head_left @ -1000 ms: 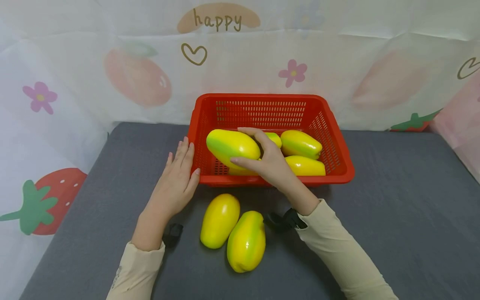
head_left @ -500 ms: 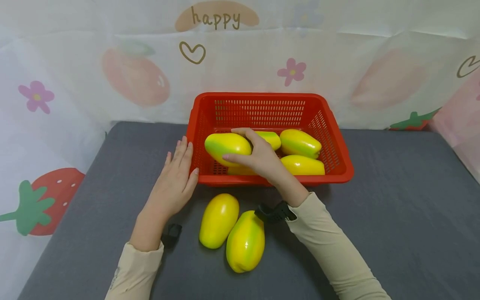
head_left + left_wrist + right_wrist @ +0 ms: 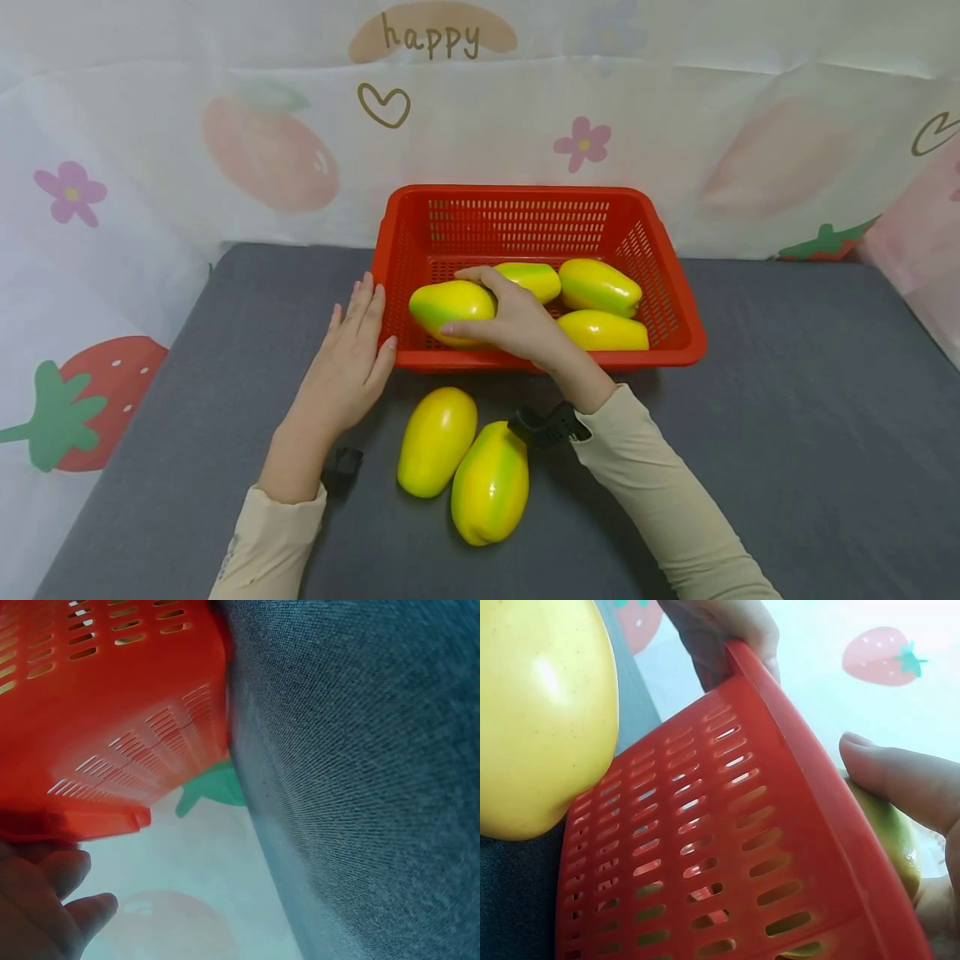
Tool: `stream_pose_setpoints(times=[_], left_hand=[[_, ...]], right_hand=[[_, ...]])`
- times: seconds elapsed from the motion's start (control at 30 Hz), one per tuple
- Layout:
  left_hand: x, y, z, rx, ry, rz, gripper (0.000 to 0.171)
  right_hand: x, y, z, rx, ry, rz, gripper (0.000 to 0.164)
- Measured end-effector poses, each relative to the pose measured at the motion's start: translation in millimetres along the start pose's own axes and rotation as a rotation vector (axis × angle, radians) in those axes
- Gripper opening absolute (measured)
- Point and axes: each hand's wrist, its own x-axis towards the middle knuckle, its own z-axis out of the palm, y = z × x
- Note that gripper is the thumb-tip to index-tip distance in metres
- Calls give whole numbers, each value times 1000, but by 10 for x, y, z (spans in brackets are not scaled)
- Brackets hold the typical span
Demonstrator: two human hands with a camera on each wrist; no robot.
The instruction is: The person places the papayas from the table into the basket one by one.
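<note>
A glossy yellow papaya with a green streak (image 3: 442,308) is low in the left part of the red plastic basket (image 3: 517,360). My right hand (image 3: 517,323) grips it from the right, thumb on the near side and fingers over the far side. In the right wrist view the thumb (image 3: 900,776) shows beyond the basket rim, against the fruit. My left hand (image 3: 343,357) rests with straight fingers along the basket's left rim; its fingertips (image 3: 91,913) show beside the red rim in the left wrist view. More papayas (image 3: 600,287) lie in the basket's right part.
Two papayas, one plain yellow (image 3: 437,442) and one green-streaked (image 3: 491,483), lie side by side on the grey cloth (image 3: 787,433) before the basket. Behind it hangs a printed white sheet (image 3: 480,125). A black strap (image 3: 547,425) sits at the right wrist.
My right hand has lowered the papaya into the basket's left part, moving slightly left and down. Another papaya glimpsed beneath it earlier is now hidden. The left hand stays on the rim.
</note>
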Motion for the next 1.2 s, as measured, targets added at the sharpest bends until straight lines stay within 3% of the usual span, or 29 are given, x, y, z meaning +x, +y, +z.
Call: stream_pose_setpoints(times=[0.3, 0.57, 1.2], left_hand=[[0, 1, -2, 13, 5, -3, 63], [-5, 0, -5, 8, 8, 2, 63], [9, 5, -7, 5, 6, -1, 63]], right_hand=[[3, -8, -6, -64, -60, -12, 75], [7, -5, -7, -57, -90, -12, 76], [-7, 19, -53, 188, -105, -35, 54]])
